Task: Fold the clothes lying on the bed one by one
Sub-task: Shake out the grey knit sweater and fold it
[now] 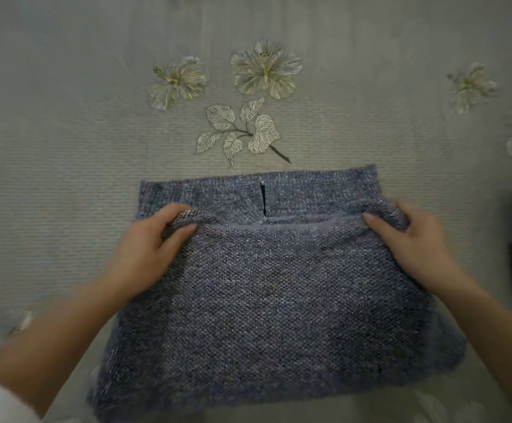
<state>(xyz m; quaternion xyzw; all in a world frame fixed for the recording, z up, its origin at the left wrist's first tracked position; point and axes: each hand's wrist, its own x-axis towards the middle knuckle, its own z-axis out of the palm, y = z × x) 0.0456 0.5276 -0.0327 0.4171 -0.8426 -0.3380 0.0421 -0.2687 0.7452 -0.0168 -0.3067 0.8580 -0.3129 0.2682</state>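
Blue knit garment flat on bed; fold pinched at each end by left-hand grip and right-hand grip.

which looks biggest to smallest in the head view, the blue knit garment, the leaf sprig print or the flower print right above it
1. blue knit garment: by far the largest, though also nearest the camera
2. leaf sprig print
3. flower print: only slightly smaller than the sprig, so these two are close

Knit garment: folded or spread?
Mid-fold: left hand and right hand pinch the edge of a layer doubled over the knit garment, short of its far band.
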